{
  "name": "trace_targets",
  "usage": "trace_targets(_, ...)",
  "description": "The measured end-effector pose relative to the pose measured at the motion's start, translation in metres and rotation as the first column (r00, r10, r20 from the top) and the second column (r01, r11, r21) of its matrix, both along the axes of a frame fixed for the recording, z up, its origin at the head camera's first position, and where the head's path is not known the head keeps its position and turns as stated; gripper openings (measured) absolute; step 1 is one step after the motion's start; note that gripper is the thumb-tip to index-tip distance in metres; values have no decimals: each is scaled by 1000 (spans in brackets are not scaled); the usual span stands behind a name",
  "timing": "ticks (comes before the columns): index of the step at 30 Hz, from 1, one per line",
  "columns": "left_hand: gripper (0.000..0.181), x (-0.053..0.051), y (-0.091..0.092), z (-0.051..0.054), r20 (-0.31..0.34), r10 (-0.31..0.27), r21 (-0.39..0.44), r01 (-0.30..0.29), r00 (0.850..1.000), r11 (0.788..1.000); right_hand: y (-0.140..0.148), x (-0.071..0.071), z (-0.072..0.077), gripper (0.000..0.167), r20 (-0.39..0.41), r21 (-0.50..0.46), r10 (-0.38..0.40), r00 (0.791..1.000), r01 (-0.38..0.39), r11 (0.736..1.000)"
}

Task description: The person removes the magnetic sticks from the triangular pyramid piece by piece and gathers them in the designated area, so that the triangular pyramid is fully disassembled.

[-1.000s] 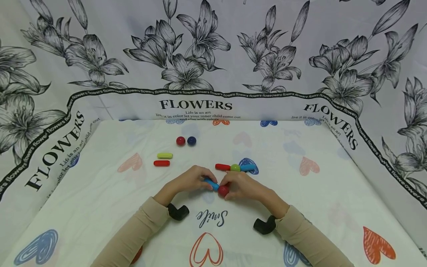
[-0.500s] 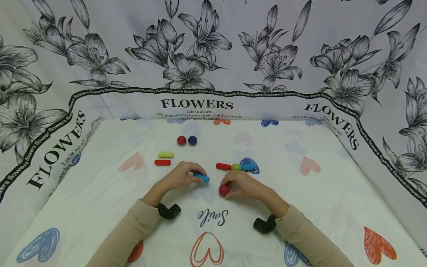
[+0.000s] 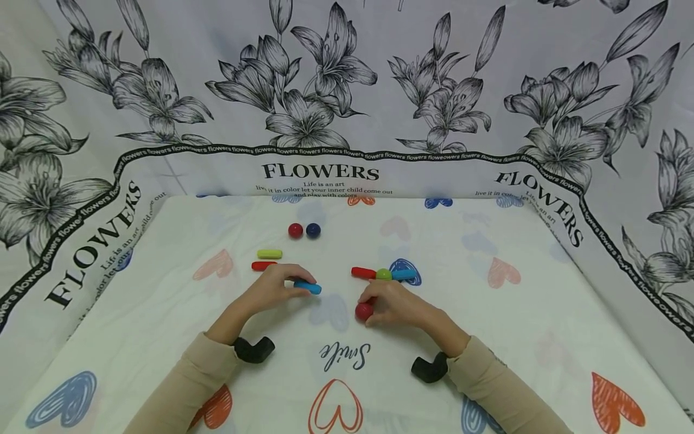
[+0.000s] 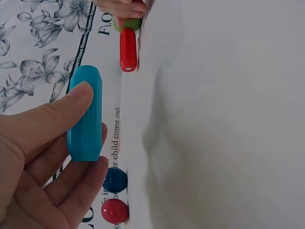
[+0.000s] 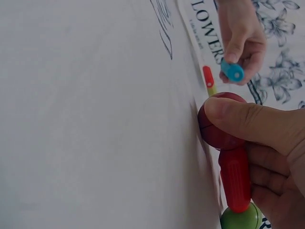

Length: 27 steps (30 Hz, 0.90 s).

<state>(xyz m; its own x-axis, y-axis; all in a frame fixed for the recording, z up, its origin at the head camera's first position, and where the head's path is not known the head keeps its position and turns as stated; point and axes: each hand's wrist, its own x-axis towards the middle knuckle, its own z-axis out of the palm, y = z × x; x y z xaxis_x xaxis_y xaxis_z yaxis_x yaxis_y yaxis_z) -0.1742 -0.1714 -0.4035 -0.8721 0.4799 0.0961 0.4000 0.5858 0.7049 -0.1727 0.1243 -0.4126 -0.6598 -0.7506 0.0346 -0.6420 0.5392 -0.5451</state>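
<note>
My left hand (image 3: 269, 289) pinches a blue ribbed rod (image 4: 86, 124) between thumb and fingers, just above the cloth. My right hand (image 3: 402, 303) holds a dark red ball (image 5: 217, 129) by thumb and fingertips near the table's middle. Beyond the right hand, a red rod (image 3: 362, 273), a green ball (image 3: 383, 275) and a light blue rod (image 3: 403, 275) lie end to end in a row. Close behind the left hand is another red rod (image 3: 262, 266), partly covered by it. A yellow-green rod (image 3: 269, 254) lies parallel beyond that one.
Farther back, a second red ball (image 3: 295, 230) and a dark blue ball (image 3: 313, 230) sit side by side. The cloth (image 3: 488, 313) is white with printed hearts. A flower-printed curtain (image 3: 325, 120) rises behind it and along both sides.
My left hand has drawn the blue rod leftward, away from the red ball, and they are now well apart. My right hand stays in place with the ball.
</note>
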Motion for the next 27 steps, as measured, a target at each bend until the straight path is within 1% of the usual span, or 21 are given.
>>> trace_targets(5, 20, 4, -11, 1, -3, 40, -28, -40, 999, 999, 0, 0, 0, 32, -2, 11, -7, 1000, 7, 1000)
trace_targets(7, 20, 5, -15, 1, -14, 51, -33, -52, 999, 998, 0, 0, -1, 32, -2, 13, -8, 1000, 8, 1000)
trace_targets(14, 19, 5, -30, 0, -50, 87, -9, -87, 995, 996, 0, 0, -2, 32, -4, 7, -8, 1000, 8, 1000)
trace_targets(21, 19, 4, -48, -3, -72, 169, -51, -173, 983, 984, 0, -1, -3, 32, -20, -8, 3, 1000, -3, 1000)
trace_targets(27, 21, 3, -60, -6, -71, 207, -59, -211, 976, 976, 0, 0, 0, 32, -3, 2, -5, 1000, 5, 1000)
